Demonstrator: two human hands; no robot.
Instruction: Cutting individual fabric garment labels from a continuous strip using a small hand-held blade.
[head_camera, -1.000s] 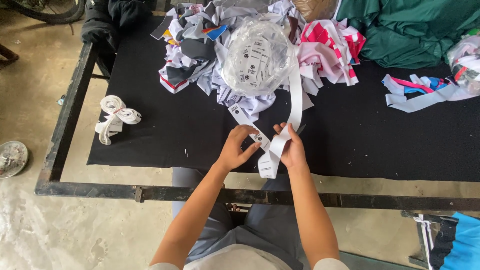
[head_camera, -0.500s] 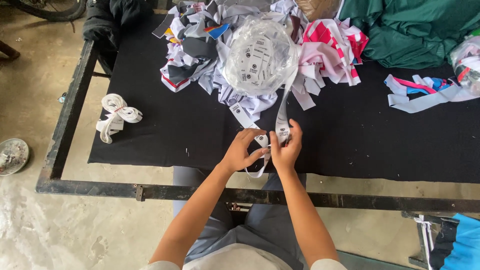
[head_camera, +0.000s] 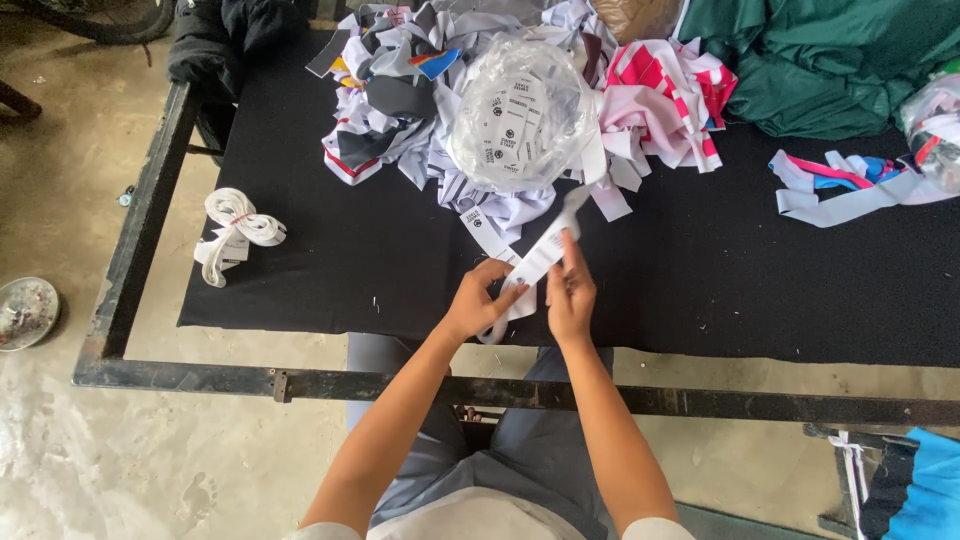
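Note:
My left hand (head_camera: 478, 301) and my right hand (head_camera: 571, 293) are close together over the near part of a black table (head_camera: 700, 290). Both pinch a long white label strip (head_camera: 545, 254) with dark printed marks. The strip runs up from my fingers toward a clear plastic bag of white labels (head_camera: 518, 125) and loops down below my left hand. A second strip end (head_camera: 485, 232) lies on the cloth just above my left hand.
Heaped fabric scraps (head_camera: 400, 90) in white, grey and pink surround the bag. A tied bundle of white strips (head_camera: 236, 228) lies at the table's left. Green cloth (head_camera: 840, 60) and loose ribbons (head_camera: 850, 190) sit at right. A round metal dish (head_camera: 25, 312) rests on the floor.
My hands have drawn closer together and gathered the white strip between them; the long free length that hung from the bag is now shorter and folded near my fingers.

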